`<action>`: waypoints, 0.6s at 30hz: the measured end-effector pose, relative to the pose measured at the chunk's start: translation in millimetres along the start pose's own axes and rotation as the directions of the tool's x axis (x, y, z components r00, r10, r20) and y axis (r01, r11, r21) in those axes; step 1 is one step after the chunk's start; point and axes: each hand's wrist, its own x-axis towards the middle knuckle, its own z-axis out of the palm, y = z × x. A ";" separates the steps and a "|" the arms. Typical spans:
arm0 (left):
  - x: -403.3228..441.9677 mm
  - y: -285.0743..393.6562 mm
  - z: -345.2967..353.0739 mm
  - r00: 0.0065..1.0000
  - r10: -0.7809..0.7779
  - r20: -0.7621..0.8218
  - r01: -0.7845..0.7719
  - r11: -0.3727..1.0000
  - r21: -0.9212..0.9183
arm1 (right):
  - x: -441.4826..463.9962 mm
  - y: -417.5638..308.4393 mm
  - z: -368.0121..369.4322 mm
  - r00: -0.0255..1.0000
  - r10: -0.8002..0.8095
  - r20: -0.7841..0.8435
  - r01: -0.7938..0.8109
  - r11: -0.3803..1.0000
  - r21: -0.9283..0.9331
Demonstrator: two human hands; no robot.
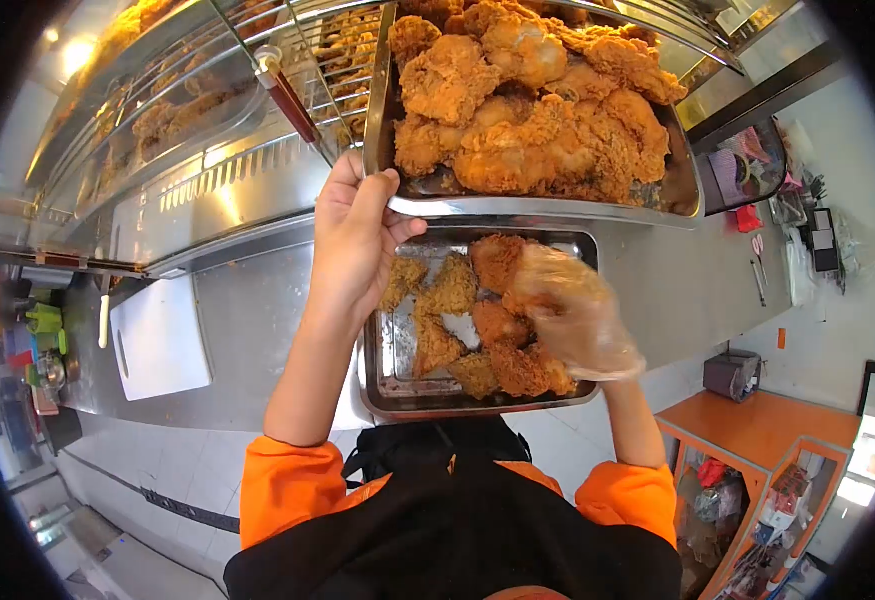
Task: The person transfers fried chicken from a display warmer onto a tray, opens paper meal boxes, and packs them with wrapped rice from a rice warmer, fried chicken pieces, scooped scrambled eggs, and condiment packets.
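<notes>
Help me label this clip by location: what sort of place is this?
Probably a fried-chicken shop's kitchen: the heaped fried chicken, a wire-racked metal case and a long steel counter suggest it.

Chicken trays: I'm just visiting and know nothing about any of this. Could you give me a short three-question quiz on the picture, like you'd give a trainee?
1. Fill in the gap with fuller or emptier: the left hand holds the ____ tray by its edge.
2. Pick one. What covers the right hand?
A) a knitted mitten
B) a clear plastic glove
C) a folded towel
3. True or false: the white board lies on the counter, off to the person's left.

Key: 1. fuller, the tray heaped with chicken. 2. B. 3. True.
</notes>
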 end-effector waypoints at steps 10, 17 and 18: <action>-2.0 0.6 -1.1 1.000 -0.010 0.004 0.010 1.000 -0.021 | 22.0 -3.8 99.8 0.645 0.101 0.758 0.289 0.885 -0.364; -24.7 -6.0 -2.4 0.999 0.014 0.038 -0.012 0.999 -0.045 | 29.5 -54.6 -48.5 0.956 -0.263 0.132 0.280 0.950 -0.140; -29.0 -8.3 -3.0 0.999 0.016 0.030 -0.015 0.999 -0.046 | 15.7 -44.8 -54.9 0.952 -0.305 -0.007 0.289 0.908 -0.302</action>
